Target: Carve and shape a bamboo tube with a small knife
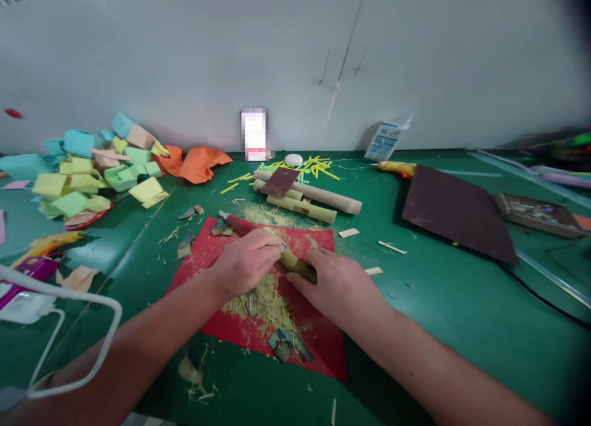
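Observation:
My right hand (330,278) is closed around a short green bamboo tube (295,265), which it holds tilted over a red sheet (323,346). Pinched fingers of my left hand (247,260) meet the tube's far end with a thin pale strip (273,235) whose kind I cannot make out. Just beyond that hand is a tool with a red handle (237,224) and a metal tip, partly hidden by it. Bamboo shavings (268,303) and dark scraps (289,345) cover the sheet below.
Several bamboo tubes (318,195) and a brown sandpaper piece (280,181) lie behind the sheet. A larger brown sheet (457,213) and a tray (538,213) are at right. Folded paper boxes (83,180) pile up left; a white cable (108,303) loops near my left forearm.

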Available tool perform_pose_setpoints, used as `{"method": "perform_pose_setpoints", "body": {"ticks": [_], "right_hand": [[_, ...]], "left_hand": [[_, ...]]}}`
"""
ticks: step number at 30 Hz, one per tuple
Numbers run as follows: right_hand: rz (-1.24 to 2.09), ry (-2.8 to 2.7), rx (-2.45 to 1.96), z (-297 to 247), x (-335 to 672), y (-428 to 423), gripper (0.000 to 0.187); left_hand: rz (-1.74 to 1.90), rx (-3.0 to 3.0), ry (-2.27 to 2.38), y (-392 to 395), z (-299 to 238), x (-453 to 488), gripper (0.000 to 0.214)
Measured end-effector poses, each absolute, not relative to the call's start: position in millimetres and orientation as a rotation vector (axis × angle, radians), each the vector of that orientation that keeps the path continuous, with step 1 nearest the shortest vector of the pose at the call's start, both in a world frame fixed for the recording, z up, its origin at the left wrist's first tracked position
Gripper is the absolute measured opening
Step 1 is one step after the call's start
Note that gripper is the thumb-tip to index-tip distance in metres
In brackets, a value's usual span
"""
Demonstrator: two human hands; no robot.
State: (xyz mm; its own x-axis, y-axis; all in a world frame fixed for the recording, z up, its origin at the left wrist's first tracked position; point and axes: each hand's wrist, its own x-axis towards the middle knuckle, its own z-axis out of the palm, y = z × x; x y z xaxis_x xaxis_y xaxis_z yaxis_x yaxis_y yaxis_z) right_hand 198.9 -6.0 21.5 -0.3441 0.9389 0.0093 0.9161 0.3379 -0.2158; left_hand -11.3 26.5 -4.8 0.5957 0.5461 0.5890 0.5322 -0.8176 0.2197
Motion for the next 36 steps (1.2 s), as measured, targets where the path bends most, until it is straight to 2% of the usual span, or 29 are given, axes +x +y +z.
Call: {"method": "perform_pose_setpoints", "body": {"ticks": [4,8,11,15,18,29,33,36], "right_hand": [[0.262,-2.455,-1.726,22.2,197.4,-6.1,0.028],[0.245,-2.458,-1.711,22.9,195.9,-6.3,0.026],[0.242,-2.451,-1.716,21.8,195.5,-6.5,0.028],[0.248,-2.450,-1.708,21.2,195.8,-7.2,0.024],[0.265,-2.452,-1.720,23.0,195.7,-8.0,0.027],[0.277,-2.453,-1.716,21.6,195.0,-8.5,0.025],[0.285,-2.461,-1.719,23.5,195.3,-8.7,0.024],[0.266,-2.489,-1.739,26.5,195.6,-9.4,0.024]], "left_hand": [[1.132,2.775,1.005,26.5,-4.1,-10.7,0.016],[1.039,2.803,0.915,25.5,-3.4,-9.5,0.018],[1.092,2.819,1.014,24.1,-3.5,-8.8,0.019],[0.938,2.895,0.946,20.8,-3.2,-7.3,0.021],[1.039,2.880,1.001,21.4,-1.8,-8.4,0.021],[0.897,2.986,1.029,17.5,-1.7,-6.7,0.023],[1.038,2.956,1.103,22.0,0.9,-9.0,0.023],[0.951,2.965,1.110,26.2,4.4,-11.1,0.021]]}}
